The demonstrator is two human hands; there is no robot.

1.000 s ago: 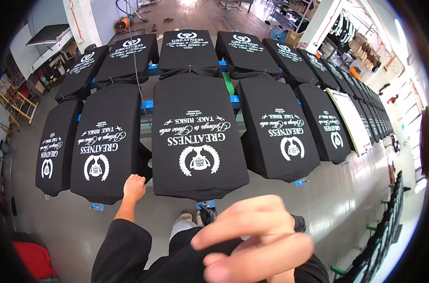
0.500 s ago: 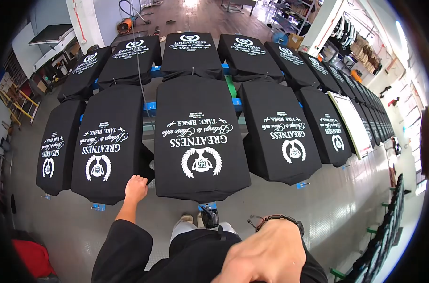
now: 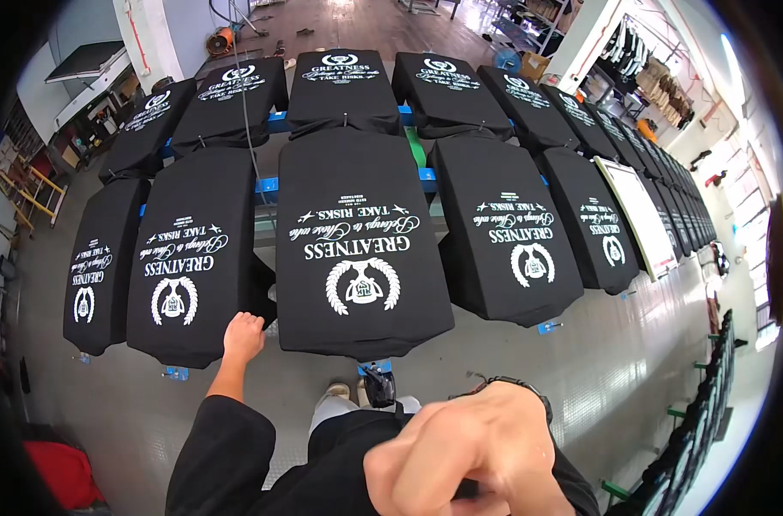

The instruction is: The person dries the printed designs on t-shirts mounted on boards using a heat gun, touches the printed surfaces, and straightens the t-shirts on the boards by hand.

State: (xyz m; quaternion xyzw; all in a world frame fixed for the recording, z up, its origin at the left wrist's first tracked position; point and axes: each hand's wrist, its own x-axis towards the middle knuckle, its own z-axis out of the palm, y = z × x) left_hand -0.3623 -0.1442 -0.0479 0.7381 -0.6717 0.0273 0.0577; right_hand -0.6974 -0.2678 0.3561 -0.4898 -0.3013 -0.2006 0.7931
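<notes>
- Left hand [image 3: 245,336]: at 8 o'clock, back upward, fingers curled in at the near right corner of the left shirt [image 3: 181,245]; I cannot tell whether they grip the cloth or only rest by it.
- Right hand [image 3: 469,443]: between 5 and 6 o'clock, close to the camera, fingers bent under; their tips are hidden, so how far closed they are, or on what, I cannot tell. A dark bracelet [image 3: 522,386] circles the wrist.
- Left shirt: toward 11 o'clock from the left hand, spread flat, white print facing up.
- Middle shirt [image 3: 366,232]: about the centre, toward 2 o'clock from the left hand, smooth on top, print upside down to the camera.
- Right shirt [image 3: 512,228]: near 3 o'clock, beside the middle one.
- Frame [image 3: 637,215]: also near 3 o'clock, farther out, pale, tilted among more shirts.
- Blower [image 3: 222,43]: 11 o'clock, orange, on the floor.
</notes>
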